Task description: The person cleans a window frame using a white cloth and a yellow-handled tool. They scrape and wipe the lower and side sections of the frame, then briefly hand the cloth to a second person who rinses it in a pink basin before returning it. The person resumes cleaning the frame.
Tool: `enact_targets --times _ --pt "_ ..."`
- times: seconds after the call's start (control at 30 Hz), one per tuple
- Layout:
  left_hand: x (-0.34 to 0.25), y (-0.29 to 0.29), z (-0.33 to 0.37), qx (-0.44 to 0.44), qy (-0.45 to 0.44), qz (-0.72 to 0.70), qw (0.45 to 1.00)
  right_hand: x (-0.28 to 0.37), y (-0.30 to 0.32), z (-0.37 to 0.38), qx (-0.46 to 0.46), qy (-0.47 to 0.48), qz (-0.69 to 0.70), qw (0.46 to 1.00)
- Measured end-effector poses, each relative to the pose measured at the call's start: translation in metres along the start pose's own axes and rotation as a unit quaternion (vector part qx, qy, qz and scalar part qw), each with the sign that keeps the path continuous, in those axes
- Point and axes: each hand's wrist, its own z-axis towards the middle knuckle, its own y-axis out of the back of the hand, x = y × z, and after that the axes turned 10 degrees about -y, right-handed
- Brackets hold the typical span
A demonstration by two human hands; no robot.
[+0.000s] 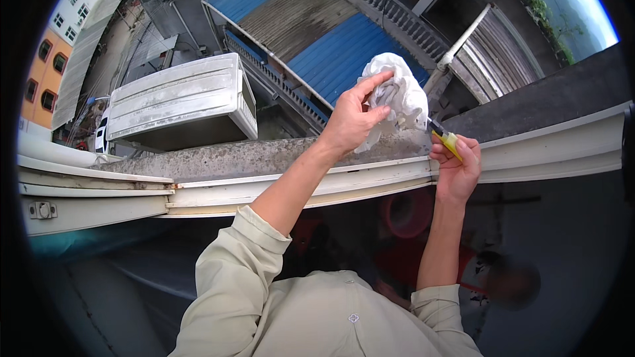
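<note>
Crumpled white cloth (pixel 397 92), with a few dark specks near its lower edge, is in my left hand (pixel 354 119). The thumb and fingers of that hand curl around its left side, out beyond the window frame. My right hand (pixel 458 165), lower and to the right, grips a slim yellow-and-black handled tool (pixel 448 143) between thumb and fingers. Its dark end points up and left to the cloth's lower right edge. Whether a blade or tip goes into the cloth is hidden, so the tool's exact kind cannot be told.
A white window track (pixel 304 188) runs across below my hands, with a rough concrete ledge (pixel 245 162) outside it. Far below are a grey-white box-shaped cover (pixel 175 96) and a blue corrugated roof (pixel 350 59). Indoors, a pink round basin (pixel 405 215) sits in shadow beside a blurred person (pixel 509 281).
</note>
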Motion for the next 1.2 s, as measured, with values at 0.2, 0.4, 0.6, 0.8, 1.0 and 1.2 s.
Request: enact_targets --times 0.2,0.4,0.6,0.8,1.0,1.2 --pt "-0.066 0.0 0.02 0.07 -0.092 0.122 0.986 0.019 0.05 0.004 0.089 -0.034 0.323 0.942" --pt "0.005 -0.033 -0.022 0.136 -0.088 0.376 0.912 0.056 0.048 -0.047 -0.089 0.124 -0.124 0.98" --pt "0.079 -0.063 -0.091 0.289 -0.049 0.621 0.727 0.012 0.074 -0.032 0.036 0.12 -0.592 0.796" --pt "0.118 -0.082 -0.109 0.237 -0.03 0.57 0.786 -0.035 0.068 -0.044 0.113 0.207 -0.719 0.654" --pt "0.088 -0.028 -0.122 0.176 0.016 0.442 0.879 -0.07 0.006 -0.08 0.152 0.198 -0.627 0.738" --pt "0.014 0.055 -0.181 0.054 0.082 0.529 0.843 -0.104 -0.056 -0.105 0.231 0.139 -0.426 0.864"
